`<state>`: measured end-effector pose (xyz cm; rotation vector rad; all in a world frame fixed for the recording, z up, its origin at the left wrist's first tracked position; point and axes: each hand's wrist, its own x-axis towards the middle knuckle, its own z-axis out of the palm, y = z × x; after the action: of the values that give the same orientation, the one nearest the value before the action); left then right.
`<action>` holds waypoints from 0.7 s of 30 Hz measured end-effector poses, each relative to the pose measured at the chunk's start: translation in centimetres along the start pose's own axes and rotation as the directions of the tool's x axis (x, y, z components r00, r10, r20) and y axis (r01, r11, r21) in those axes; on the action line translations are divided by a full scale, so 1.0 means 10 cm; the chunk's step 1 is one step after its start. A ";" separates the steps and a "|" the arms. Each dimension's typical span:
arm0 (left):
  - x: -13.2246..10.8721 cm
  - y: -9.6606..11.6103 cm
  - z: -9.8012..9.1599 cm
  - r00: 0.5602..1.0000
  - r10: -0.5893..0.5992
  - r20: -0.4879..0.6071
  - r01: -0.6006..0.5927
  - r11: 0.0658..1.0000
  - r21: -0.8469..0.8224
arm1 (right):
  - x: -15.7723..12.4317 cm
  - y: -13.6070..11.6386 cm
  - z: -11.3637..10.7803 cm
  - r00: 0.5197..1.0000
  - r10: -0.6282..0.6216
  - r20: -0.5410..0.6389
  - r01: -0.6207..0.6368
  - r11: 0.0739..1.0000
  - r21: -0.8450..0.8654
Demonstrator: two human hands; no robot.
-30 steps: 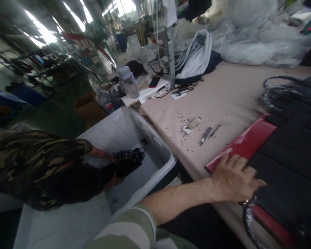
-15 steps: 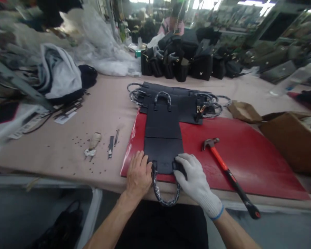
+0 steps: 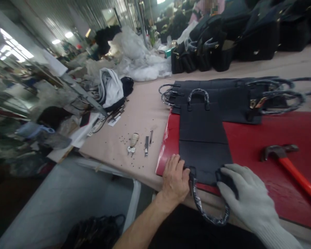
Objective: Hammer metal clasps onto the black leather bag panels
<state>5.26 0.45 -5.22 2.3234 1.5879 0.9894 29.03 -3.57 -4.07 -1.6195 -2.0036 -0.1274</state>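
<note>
A long black bag panel lies on a red mat, with a plastic-wrapped handle at each end. The near handle hangs over the table's front edge. My bare left hand closes over the panel's near left corner, its thumb beside that handle's left end. At the near right corner my right hand, in a white glove, grips the panel by the handle's other end; a dark piece shows between thumb and fingers. The far handle rests against more black panels stacked behind.
On the red mat to the right lies a claw hammer. Left of the mat are a small metal blade, a thin punch and a wrapped tool among dark bits. Black bags stand behind.
The view has swung left and closer, so everything sits further right in the picture. Both hands stay at the same corners of the panel.
</note>
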 end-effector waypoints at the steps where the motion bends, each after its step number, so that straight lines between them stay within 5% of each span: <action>1: 0.04 -0.06 -0.05 1.000 -0.004 0.006 0.004 1.000 -0.023 | 0.01 0.00 0.00 1.000 -0.009 0.000 0.009 1.000 -0.010; 4: 0.26 -0.35 -0.27 0.997 -0.070 -0.017 0.070 0.997 -0.029 | 0.01 -0.02 -0.01 1.000 -0.017 0.000 0.017 0.999 -0.029; 7: 0.58 -0.76 -0.56 0.967 -0.254 -0.031 0.256 0.955 0.153 | 0.01 -0.02 -0.01 1.000 -0.004 -0.008 0.004 1.000 -0.016; 11: 0.98 -1.21 -0.90 0.803 -0.571 0.170 0.465 0.779 0.421 | 0.01 -0.04 0.00 0.999 0.037 -0.023 -0.036 0.999 0.036; 15: 1.16 -1.40 -0.97 0.628 -0.660 0.413 0.494 0.748 0.443 | -0.01 -0.12 -0.05 0.996 0.094 -0.003 -0.093 0.991 0.093; 19: 1.22 -1.53 -0.86 0.524 -0.706 0.477 0.588 0.705 0.396 | 0.00 -0.20 -0.11 0.990 0.138 0.016 -0.139 0.982 0.128; 21: 1.22 -1.59 -0.83 0.514 -0.714 0.475 0.654 0.685 0.321 | 0.00 -0.23 -0.13 0.988 0.153 0.019 -0.154 0.979 0.137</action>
<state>-9.26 15.99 -1.15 1.4940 1.9999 -0.0030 27.38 -4.70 -2.41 -1.6800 -1.8415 0.0741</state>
